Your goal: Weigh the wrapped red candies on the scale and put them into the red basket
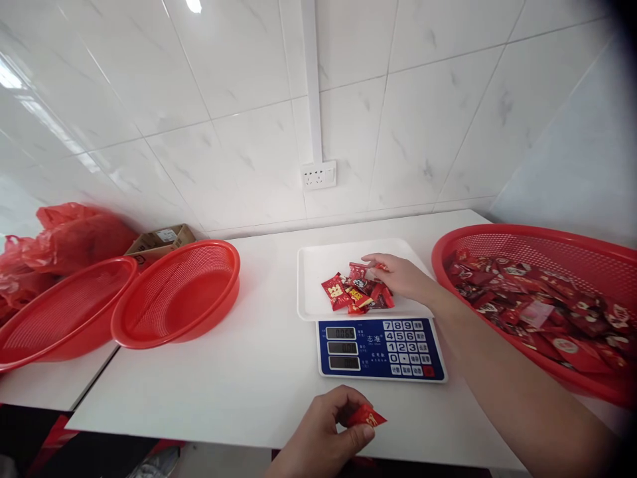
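Directions from the scale, 12 o'clock toward the tiled wall.

Left hand: at 7 o'clock, above the near edge of the white table; thumb and fingers clamped on one red packet with gold lettering.

Right hand: over the pan from 4 o'clock; fingers bent close at the pile, red wrapper visible between them; whether clamped or merely touching, cannot tell.

Packet pile: small wrapped pieces, mostly red, some with yellow or dark patches; loosely heaped in the near half of the white pan.

Large red basket: at 3 o'clock; contents, many similar packets.

Two shallow red baskets: at 9 o'clock, side by side.

Red plastic bags and cardboard box: between 9 and 10.

Wall socket: between 11 and 12.
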`<state>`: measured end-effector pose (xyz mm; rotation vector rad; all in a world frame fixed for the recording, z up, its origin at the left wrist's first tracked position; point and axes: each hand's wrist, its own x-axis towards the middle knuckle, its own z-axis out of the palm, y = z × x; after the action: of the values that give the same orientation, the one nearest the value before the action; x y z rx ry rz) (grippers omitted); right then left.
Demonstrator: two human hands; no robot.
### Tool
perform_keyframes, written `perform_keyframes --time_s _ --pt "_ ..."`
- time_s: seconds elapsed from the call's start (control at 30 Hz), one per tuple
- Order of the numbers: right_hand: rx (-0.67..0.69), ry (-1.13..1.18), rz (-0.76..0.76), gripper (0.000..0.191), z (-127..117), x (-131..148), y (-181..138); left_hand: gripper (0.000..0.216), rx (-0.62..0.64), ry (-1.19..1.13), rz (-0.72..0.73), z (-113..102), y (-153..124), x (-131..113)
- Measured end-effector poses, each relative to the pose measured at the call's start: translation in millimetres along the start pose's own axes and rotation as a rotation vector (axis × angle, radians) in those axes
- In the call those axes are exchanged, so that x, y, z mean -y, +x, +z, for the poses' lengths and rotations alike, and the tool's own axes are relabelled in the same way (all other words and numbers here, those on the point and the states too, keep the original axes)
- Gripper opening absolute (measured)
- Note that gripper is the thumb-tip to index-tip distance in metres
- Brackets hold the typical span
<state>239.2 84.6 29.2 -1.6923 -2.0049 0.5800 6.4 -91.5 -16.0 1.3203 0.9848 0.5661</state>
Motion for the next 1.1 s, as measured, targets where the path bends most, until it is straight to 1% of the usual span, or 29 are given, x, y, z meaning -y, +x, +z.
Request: perform_keyframes --time_s 0.13,0.27,0.37,0.5,0.57,0.63,0.7,0.77,0.83,0.87,0.97,1.0,1.03,1.1 --pt "-0.027 -0.008 -0.002 0.039 -3.2 1.4 -0.6 0.02 0.009 0.02 -0.004 1.8 2.4 0.5" --pt "-0.004 0.023 -0.017 0.04 -2.4 7.2 2.4 0.019 0.013 0.026 -0.002 3.5 4.8 -1.8" --pt "0.009 0.034 0.011 0.04 -3.1 8.2 1.3 0.02 0.0 0.026 -0.013 2.7 5.1 -2.2" --pt "-0.011 0.025 0.072 0.039 -9.1 4.9 -7.0 0.021 -0.015 0.025 -0.021 1.0 4.1 -2.3" --pt "-0.044 0.033 0.092 0.04 -13.5 4.3 -15.5 0.02 -0.011 0.024 -0.027 1.2 3.8 -4.1" --pt "-0.101 0.095 0.094 0.04 -18.0 5.2 -28.7 0.02 -0.001 0.023 -0.034 2.2 3.8 -6.4" --pt "-0.149 0.21 0.086 0.041 -21.2 6.5 -48.2 0.022 0.012 0.005 -0.04 3.4 4.0 -7.3" --pt "-0.154 0.318 0.081 0.041 -20.7 6.1 -73.6 0.025 0.018 -0.029 -0.044 4.3 4.7 -6.1" --pt "-0.087 0.386 0.086 0.039 -14.1 3.0 -102.4 0.026 0.01 -0.061 -0.051 4.4 5.7 -3.7" --pt "-0.007 0.427 0.092 0.036 -8.1 0.7 -116.9 0.025 0.001 -0.067 -0.053 4.4 6.3 -2.7" --pt "0.331 0.56 0.109 0.036 17.2 -5.2 -154.3 0.022 -0.017 -0.034 -0.049 4.3 8.1 -2.3" --pt "0.413 0.586 0.121 0.038 26.2 -5.6 -163.6 0.021 -0.018 -0.016 -0.044 4.6 8.7 -3.1" --pt "0.472 0.607 0.129 0.039 34.4 -5.0 -170.9 0.02 -0.015 0.003 -0.04 5.1 9.2 -4.2" --pt "0.512 0.635 0.138 0.037 47.1 -0.9 -180.0 0.02 0.0 0.03 -0.041 6.5 10.3 -6.9"
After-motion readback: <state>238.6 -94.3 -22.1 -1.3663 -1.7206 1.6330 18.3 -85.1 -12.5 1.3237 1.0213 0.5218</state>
